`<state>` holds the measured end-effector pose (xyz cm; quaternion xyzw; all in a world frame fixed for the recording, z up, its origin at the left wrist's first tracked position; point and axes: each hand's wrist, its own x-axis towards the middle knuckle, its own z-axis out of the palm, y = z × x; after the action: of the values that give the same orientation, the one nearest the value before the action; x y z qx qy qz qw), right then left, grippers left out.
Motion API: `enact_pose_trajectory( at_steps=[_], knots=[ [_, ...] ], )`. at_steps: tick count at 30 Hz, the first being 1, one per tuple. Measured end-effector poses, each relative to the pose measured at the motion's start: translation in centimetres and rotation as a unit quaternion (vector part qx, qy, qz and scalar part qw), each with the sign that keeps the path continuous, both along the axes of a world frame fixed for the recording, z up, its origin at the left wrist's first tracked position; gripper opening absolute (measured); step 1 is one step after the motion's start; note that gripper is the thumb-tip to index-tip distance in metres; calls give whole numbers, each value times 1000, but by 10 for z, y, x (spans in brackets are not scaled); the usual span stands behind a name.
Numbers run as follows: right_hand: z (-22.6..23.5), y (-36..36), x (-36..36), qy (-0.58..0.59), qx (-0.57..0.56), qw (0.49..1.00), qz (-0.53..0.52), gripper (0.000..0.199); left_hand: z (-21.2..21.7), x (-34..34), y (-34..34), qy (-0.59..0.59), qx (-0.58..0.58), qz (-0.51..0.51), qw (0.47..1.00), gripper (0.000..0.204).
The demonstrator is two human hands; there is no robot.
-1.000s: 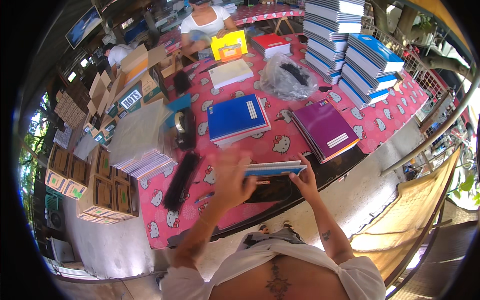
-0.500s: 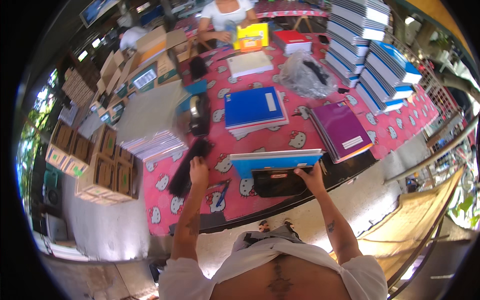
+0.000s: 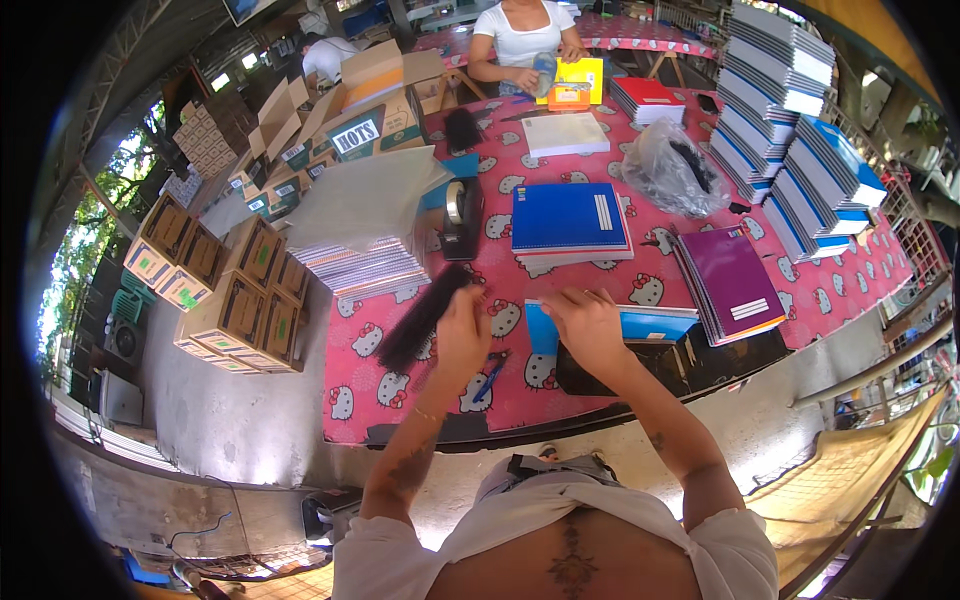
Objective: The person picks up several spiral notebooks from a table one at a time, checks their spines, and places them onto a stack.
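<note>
A light blue notebook (image 3: 650, 322) stands on its long edge at the table's near side. My right hand (image 3: 590, 325) has its fingers bent at the notebook's upper left edge, pinching there. To the left, a long bundle of thin black strands (image 3: 415, 330) lies slantwise on the cloth. My left hand (image 3: 463, 328) is beside the bundle's right end with its fingers curled closed; whatever is between the fingertips is too small to make out. Behind the light blue notebook are a dark blue notebook stack (image 3: 568, 218) and, farther right, a purple spiral notebook stack (image 3: 732, 285).
Blue pens (image 3: 490, 377) lie by my left wrist. A tape dispenser (image 3: 461, 220) stands beside a tall paper stack (image 3: 365, 215). At right are high notebook stacks (image 3: 770, 110) and a clear plastic bag (image 3: 672, 170). A co-worker (image 3: 520, 45) handles a yellow item across the table.
My right hand has moved from the notebook's right end to its upper left. My left hand has lifted off the black bundle and come rightward. The view has shifted left.
</note>
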<state>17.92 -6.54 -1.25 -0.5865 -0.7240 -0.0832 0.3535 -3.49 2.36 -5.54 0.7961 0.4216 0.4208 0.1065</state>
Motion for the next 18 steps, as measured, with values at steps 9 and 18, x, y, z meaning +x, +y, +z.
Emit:
enact_pose_trajectory(
  at_steps=[9,18],
  knots=[
    [8,12,3,25,1,1000,11,14,30,26,-41,-87,-40,-57,994,17],
    [12,11,4,45,-14,999,14,11,23,32,-30,-79,41,-67,994,17]
  ],
)
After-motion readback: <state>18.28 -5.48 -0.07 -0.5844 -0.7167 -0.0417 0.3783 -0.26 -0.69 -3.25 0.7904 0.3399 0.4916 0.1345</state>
